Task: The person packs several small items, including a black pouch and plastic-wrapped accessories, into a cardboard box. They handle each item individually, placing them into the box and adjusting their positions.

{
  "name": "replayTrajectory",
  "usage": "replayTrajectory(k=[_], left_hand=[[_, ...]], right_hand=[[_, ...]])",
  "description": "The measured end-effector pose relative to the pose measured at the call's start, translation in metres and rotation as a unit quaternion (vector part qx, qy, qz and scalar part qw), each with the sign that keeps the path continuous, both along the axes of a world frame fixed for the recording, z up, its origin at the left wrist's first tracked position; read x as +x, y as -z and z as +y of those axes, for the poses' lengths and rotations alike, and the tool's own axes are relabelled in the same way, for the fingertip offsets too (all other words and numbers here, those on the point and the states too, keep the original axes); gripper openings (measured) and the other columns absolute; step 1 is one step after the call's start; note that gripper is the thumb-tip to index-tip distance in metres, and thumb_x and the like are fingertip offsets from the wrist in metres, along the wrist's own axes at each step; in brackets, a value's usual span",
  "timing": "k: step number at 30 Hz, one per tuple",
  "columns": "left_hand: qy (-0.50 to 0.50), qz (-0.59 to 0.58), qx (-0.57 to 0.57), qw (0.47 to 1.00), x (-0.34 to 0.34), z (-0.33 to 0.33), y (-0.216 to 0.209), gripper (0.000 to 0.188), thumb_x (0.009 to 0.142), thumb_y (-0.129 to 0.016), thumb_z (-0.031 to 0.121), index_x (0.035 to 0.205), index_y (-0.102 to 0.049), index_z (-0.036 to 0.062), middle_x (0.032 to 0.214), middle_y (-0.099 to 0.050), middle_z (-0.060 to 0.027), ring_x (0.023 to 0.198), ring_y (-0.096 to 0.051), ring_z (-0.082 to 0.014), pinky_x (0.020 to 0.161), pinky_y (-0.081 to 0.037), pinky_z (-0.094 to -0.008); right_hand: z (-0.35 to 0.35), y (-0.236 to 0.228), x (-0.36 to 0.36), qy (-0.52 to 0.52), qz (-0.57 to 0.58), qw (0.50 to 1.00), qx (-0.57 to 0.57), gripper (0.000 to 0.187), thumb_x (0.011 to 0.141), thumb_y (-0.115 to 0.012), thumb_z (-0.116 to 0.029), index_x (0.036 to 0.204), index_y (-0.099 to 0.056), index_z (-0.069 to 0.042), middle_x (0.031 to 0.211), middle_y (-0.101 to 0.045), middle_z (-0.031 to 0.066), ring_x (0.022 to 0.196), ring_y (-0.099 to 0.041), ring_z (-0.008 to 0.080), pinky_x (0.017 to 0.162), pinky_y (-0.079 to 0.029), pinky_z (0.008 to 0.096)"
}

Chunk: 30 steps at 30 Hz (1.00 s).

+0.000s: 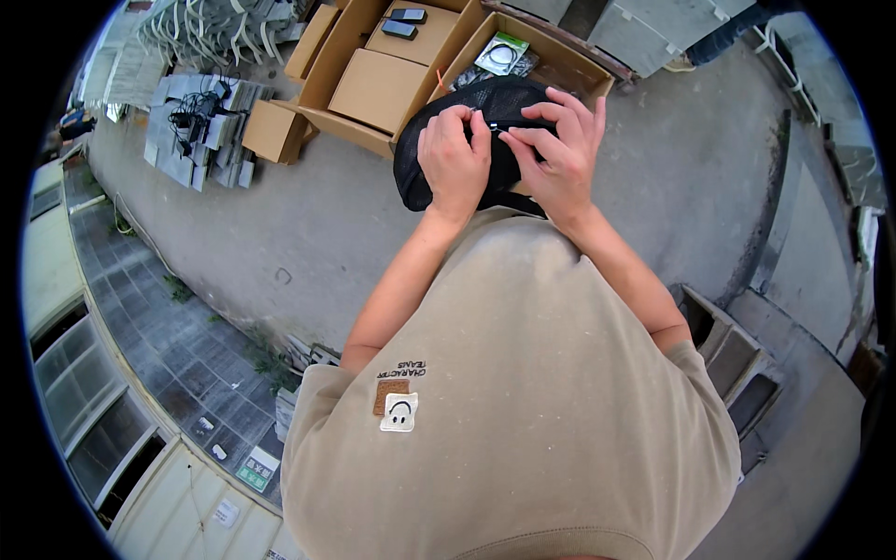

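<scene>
In front of my chest is a rounded black mesh item [504, 95], like a cap or a small bag; I cannot tell which. My left hand [455, 159] is closed, thumb and forefinger pinching its dark edge or strap. My right hand [560, 154] pinches the same band just to the right, with the other fingers raised and spread. A small bright piece [494, 127] shows on the band between the two pinches. Below the hands a black curved band [513, 200] of the item shows against my shirt.
Ahead stands an open cardboard box [353, 131] holding brown cartons and two small dark devices [400, 29]. Beside it another open box [583, 70] contains a packaged coiled cable [501, 54]. Left are stacked grey slabs [177, 154] with black cables on top. Concrete ground surrounds me.
</scene>
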<state>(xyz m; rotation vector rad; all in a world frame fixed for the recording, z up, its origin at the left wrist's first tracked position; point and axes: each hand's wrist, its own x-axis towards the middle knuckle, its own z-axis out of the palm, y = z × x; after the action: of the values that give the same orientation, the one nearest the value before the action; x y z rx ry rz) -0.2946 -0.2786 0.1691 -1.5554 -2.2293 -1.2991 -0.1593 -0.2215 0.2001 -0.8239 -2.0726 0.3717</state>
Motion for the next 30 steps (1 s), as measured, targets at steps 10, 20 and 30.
replayTrajectory(k=[10,20,30], left_hand=[[-0.014,0.025,-0.031,0.999,-0.015,-0.006,0.015,0.012,0.096,-0.059,0.015,0.094,-0.056,0.003,0.081,-0.063,-0.0131,0.075,-0.061,-0.0341,0.066,-0.047,-0.043],[0.025,-0.029,-0.005,0.999,-0.037,-0.016,0.001,0.01,0.094,-0.06,0.012,0.094,-0.055,0.0035,0.084,-0.062,-0.0118,0.075,-0.058,-0.0325,0.068,-0.045,-0.0418],[0.028,-0.018,0.013,0.999,-0.047,-0.01,-0.012,0.009,0.095,-0.059,0.013,0.095,-0.057,0.0041,0.09,-0.063,-0.0066,0.085,-0.056,-0.0286,0.08,-0.043,-0.0388]], right_hand=[[0.039,0.023,0.024,0.055,-0.066,0.972,-0.217,0.019,0.078,-0.075,-0.017,0.069,-0.064,-0.004,0.11,-0.067,0.01,0.115,-0.058,0.0291,0.1,-0.041,0.0384],[0.051,0.036,0.065,-0.015,0.125,0.822,-0.555,0.035,0.078,-0.079,-0.022,0.099,-0.062,0.002,0.119,-0.067,0.0144,0.106,-0.064,0.0185,0.093,-0.048,0.0316],[0.062,0.029,0.037,-0.081,0.107,0.833,-0.538,0.036,0.092,-0.069,-0.014,0.123,-0.064,0.002,0.089,-0.071,0.0007,0.079,-0.059,0.0038,0.074,-0.05,0.0214]])
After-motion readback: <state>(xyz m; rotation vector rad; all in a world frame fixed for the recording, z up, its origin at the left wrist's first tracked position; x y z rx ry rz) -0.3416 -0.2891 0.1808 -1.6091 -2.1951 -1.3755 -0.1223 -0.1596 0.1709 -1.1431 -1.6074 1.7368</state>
